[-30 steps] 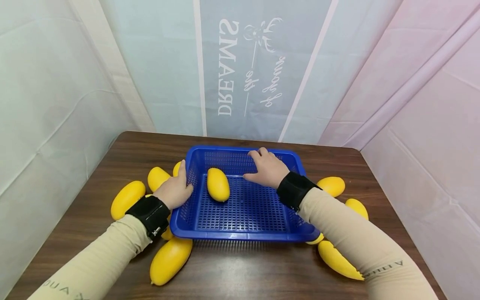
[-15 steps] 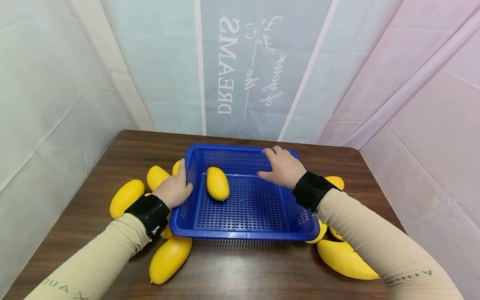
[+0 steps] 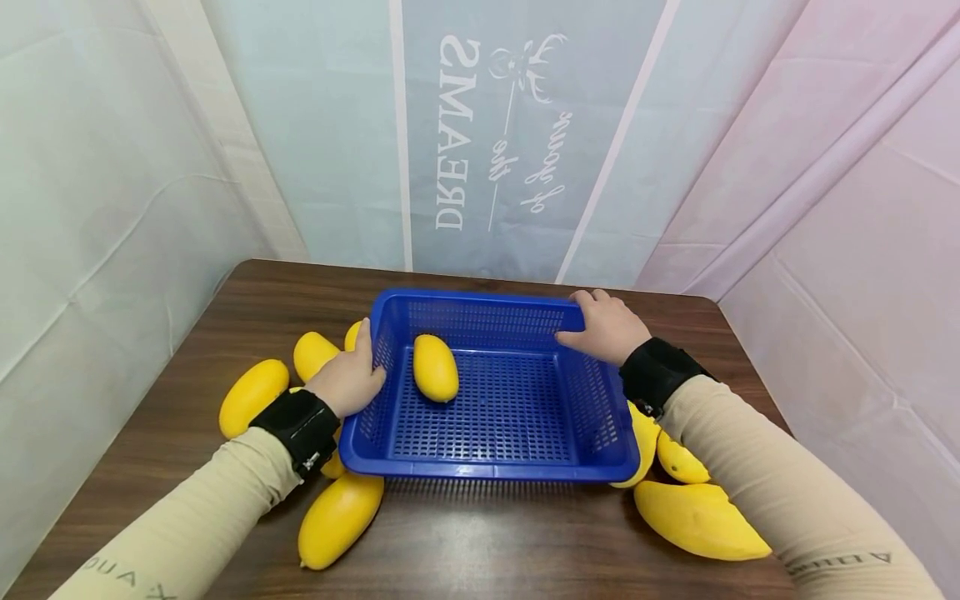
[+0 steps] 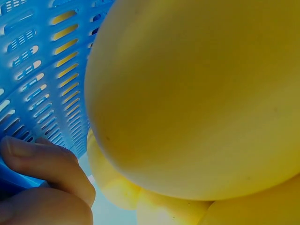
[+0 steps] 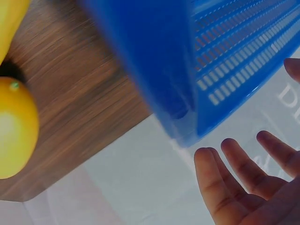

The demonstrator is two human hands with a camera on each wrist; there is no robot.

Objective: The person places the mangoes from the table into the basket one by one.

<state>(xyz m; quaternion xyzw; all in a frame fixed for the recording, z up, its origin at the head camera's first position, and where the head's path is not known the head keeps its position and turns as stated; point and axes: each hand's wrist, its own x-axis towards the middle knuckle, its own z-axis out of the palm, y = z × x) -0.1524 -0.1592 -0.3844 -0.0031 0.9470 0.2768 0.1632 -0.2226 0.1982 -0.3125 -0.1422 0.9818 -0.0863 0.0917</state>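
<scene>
A blue perforated plastic basket [image 3: 487,472] stands mid-table with one yellow mango [image 3: 435,368] lying in its left half. My left hand [image 3: 347,379] grips the basket's left rim, thumb inside; in the left wrist view its curled fingers [image 4: 51,164] show against the outer wall. At the back right corner, my right hand [image 3: 609,327] hovers over the rim. The right wrist view shows its fingers [image 5: 248,168] spread and slightly bent, holding nothing, close by the basket corner [image 5: 183,131].
Several mangoes lie left of the basket, including one mango [image 3: 341,521] near its front left corner and a large mango [image 4: 197,103] close to the left wrist. More mangoes lie at the right, one mango [image 3: 697,518] partly behind the right sleeve. Fabric walls surround the wooden table [image 3: 480,542].
My right hand has moved right, from above the basket's interior to its back right corner. My left hand stays on the left rim, and the basket and its mango have not visibly moved.
</scene>
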